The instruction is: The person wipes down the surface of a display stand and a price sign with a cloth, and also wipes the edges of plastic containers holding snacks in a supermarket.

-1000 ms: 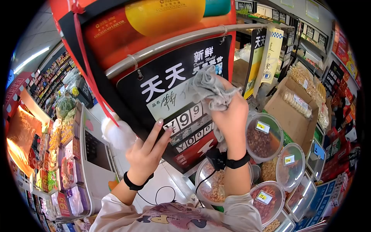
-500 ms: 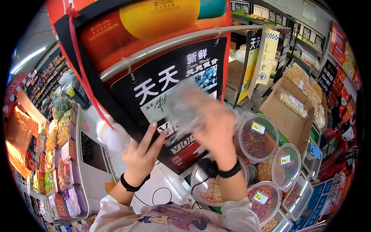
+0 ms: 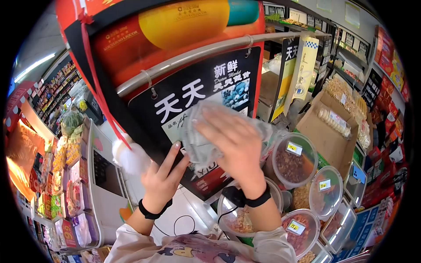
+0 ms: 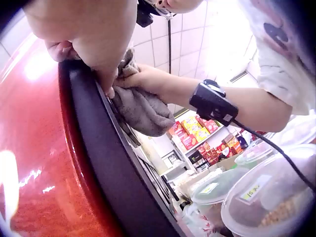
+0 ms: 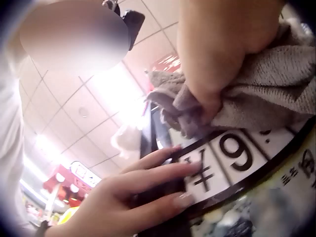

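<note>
A black price sign [image 3: 144, 107] with white lettering hangs from a metal rail [image 3: 184, 55]. Over its middle lies a damp-looking grey cloth [image 3: 195, 147], pressed against the surface by my right hand [image 3: 237, 147], fingers extended across it. In the right wrist view, folds of the cloth [image 5: 266, 94] bunch around the thumb, just above the price digits. My left hand [image 3: 158, 182] touches the sign's left edge, its fingers [image 5: 153, 175] stretched out beside the yen symbol. The cloth covers part of the handwritten label and the digits.
Round clear tubs [image 3: 294, 158] with price labels stand at the right, near a cardboard box [image 3: 326, 116]. A white plush ball [image 3: 129, 155] dangles on a red cord at the left. Snack shelves [image 3: 72, 197] line the left side. A black cable [image 3: 177, 221] hangs below.
The right hand has brought the cloth down and left across the sign, from a bunched grip to spread flat under the fingers. The left hand stays at the sign's edge.
</note>
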The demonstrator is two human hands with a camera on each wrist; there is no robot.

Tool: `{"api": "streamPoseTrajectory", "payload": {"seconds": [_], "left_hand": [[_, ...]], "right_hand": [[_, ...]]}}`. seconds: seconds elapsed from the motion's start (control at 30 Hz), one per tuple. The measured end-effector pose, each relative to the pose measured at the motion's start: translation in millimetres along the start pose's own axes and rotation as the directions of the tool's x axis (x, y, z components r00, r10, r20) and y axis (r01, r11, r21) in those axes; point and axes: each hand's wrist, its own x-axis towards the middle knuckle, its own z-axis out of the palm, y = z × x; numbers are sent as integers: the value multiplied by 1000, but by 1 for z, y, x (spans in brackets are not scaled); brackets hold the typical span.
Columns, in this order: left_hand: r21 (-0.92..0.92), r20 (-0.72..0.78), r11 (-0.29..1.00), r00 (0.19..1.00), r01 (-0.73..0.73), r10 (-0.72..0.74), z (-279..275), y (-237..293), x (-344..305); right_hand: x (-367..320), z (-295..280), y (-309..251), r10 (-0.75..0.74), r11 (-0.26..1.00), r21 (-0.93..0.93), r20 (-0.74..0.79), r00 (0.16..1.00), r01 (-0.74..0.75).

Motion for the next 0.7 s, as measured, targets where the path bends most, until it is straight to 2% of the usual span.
{"api": "streamPoseTrajectory", "payload": {"seconds": [0.03, 0.13, 0.23, 0.27, 0.37, 0.4, 0.5, 0.53, 0.63, 0.7], "left_hand": [[-25, 22, 1000, 1000, 8, -8, -2, -1, -2], [28, 49, 1000, 999, -3, 2, -4, 2, -1], [26, 23, 1000, 1000, -2, 1, -3, 2, -1], [17, -1, 1000, 1000, -7, 7, -1, 1, 0], [-16, 5, 1000, 1000, 15, -15, 1, 2, -1], [-20, -27, 1000, 1000, 11, -12, 2, 2, -1], [39, 27, 999, 1000, -4, 3, -5, 4, 3], [43, 26, 999, 1000, -8, 7, -5, 4, 2], [47, 9, 999, 1000, -6, 6, -1, 2, 0], [33, -8, 999, 1000, 14, -14, 2, 4, -1]], "right_hand": [[0, 0, -6, 19, 1000, 10, 12, 1000, -19], [-6, 4, 10, 226, 972, -45, -100, 969, -231], [-6, 3, 24, 299, 928, -175, -176, 938, -329], [-6, 4, 18, 249, 931, -226, -186, 950, -288], [-7, 4, -4, 72, 985, -153, -57, 996, -80], [-5, 5, -8, 57, 992, -106, -61, 996, -63], [-7, 4, 13, 149, 980, -111, -134, 980, -164], [-7, 8, 22, 224, 957, -144, -178, 958, -250], [-7, 9, 19, 200, 931, -272, -182, 963, -244], [-7, 8, 7, 72, 968, -229, -122, 990, -99]]}}
